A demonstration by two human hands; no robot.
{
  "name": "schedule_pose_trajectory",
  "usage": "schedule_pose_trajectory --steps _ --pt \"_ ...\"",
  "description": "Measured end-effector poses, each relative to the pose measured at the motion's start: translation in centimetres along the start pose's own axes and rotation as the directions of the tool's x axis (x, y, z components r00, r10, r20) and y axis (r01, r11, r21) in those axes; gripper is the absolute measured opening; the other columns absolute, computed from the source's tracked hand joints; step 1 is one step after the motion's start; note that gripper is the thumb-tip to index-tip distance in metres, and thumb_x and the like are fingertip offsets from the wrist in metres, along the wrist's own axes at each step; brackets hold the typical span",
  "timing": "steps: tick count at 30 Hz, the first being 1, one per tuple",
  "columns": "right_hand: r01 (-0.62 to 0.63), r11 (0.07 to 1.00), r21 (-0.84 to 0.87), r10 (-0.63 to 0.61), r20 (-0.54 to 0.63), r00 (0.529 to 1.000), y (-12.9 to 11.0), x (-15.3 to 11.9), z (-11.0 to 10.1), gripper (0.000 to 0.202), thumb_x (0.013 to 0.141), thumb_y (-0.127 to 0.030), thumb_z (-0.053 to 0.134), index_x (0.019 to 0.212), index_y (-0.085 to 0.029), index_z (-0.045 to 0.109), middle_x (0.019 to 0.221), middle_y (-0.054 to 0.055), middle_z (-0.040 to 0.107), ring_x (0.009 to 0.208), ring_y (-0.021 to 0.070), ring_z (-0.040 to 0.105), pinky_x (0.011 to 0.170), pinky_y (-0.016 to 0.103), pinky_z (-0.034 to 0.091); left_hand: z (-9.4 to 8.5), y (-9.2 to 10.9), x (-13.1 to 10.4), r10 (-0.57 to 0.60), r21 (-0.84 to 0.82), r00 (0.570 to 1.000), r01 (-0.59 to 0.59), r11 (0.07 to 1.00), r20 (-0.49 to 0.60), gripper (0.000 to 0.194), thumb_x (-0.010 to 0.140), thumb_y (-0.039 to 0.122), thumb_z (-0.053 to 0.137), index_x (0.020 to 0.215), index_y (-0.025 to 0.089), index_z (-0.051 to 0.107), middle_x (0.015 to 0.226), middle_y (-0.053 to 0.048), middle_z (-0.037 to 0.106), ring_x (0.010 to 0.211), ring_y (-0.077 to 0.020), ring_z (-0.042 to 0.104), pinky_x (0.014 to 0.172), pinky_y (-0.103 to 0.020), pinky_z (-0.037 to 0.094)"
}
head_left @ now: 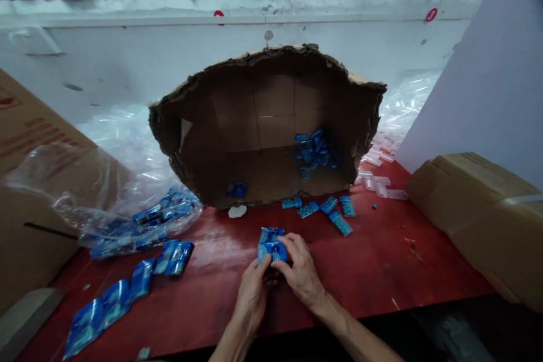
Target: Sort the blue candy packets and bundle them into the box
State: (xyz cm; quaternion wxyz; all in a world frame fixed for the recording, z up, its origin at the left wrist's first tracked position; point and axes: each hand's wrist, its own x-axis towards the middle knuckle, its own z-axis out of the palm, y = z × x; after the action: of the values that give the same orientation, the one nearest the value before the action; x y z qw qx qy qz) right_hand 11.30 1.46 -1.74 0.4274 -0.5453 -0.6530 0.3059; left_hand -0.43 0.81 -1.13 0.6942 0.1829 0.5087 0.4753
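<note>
A small blue printed packet (pixel 271 248) is pinched between my two hands above the red table, near its front middle. My left hand (pixel 254 285) grips its lower left corner with the thumb on top. My right hand (pixel 302 271) holds its right side, with thumb and index finger on the packet. Beyond my hands, several clear containers of blue beads (pixel 307 209) lie on the table before the torn carton (pixel 263 175). Off to the left, a strip of joined blue packets (pixel 114 298) trails across the tabletop.
A clear plastic bag (pixel 106 181) with more blue packets sits at the left. Inside the carton lie a heap of blue containers (pixel 317 150) and one packet (pixel 236 190). Clear empty tubes (pixel 382 184) spread at right, beside a closed cardboard box (pixel 470 220). The red table (pixel 403 277) ends in front.
</note>
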Motion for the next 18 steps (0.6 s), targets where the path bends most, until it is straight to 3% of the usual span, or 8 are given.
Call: schedule_pose_trajectory --steps 3,5,10,18 --pt "-0.284 0.913 0.293 0.276 0.071 0.959 1.0 0.7 0.2 0.022 0.073 -0.031 0.053 0.087 -0.015 0.058 0.075 0.002 0.055 0.066 0.0136 0.048 0.061 0.024 0.040 0.6 -0.4 0.4 0.027 0.026 0.999 -0.026 0.999 -0.031 0.021 0.056 0.027 0.069 0.069 0.012 0.062 0.057 -0.001 0.062 0.046 -0.0091 0.052 0.045 -0.020 0.038" --pt "-0.338 0.882 0.328 0.314 0.126 0.941 1.7 1.1 0.4 0.025 0.076 -0.037 0.047 0.069 -0.015 0.056 0.056 -0.002 0.048 0.051 0.0098 0.042 0.048 0.021 0.036 1.0 -0.7 0.7 0.069 0.043 0.996 -0.067 0.997 -0.053 0.022 0.053 0.027 0.071 0.066 0.011 0.063 0.055 0.000 0.061 0.045 -0.0089 0.051 0.043 -0.020 0.038" --pt "-0.322 0.892 0.316 0.307 0.098 0.947 2.0 0.9 0.3 0.032 0.077 -0.045 0.043 0.062 -0.017 0.046 0.052 -0.005 0.040 0.047 0.0076 0.036 0.045 0.019 0.031 2.1 -1.2 1.0 0.112 0.029 0.991 -0.110 0.994 -0.070 0.024 0.053 0.026 0.070 0.070 0.012 0.063 0.054 0.000 0.061 0.047 -0.0103 0.052 0.042 -0.020 0.041" --pt "-0.233 0.949 0.210 0.206 0.144 0.968 1.6 0.7 -1.5 0.035 0.083 -0.044 0.033 0.060 -0.019 0.038 0.055 -0.005 0.036 0.050 0.0077 0.036 0.046 0.018 0.032 3.1 -0.6 0.0 -0.049 0.012 0.998 0.048 0.999 0.037 0.019 0.058 0.028 0.069 0.066 0.013 0.061 0.053 0.000 0.059 0.046 -0.0101 0.053 0.043 -0.021 0.042"
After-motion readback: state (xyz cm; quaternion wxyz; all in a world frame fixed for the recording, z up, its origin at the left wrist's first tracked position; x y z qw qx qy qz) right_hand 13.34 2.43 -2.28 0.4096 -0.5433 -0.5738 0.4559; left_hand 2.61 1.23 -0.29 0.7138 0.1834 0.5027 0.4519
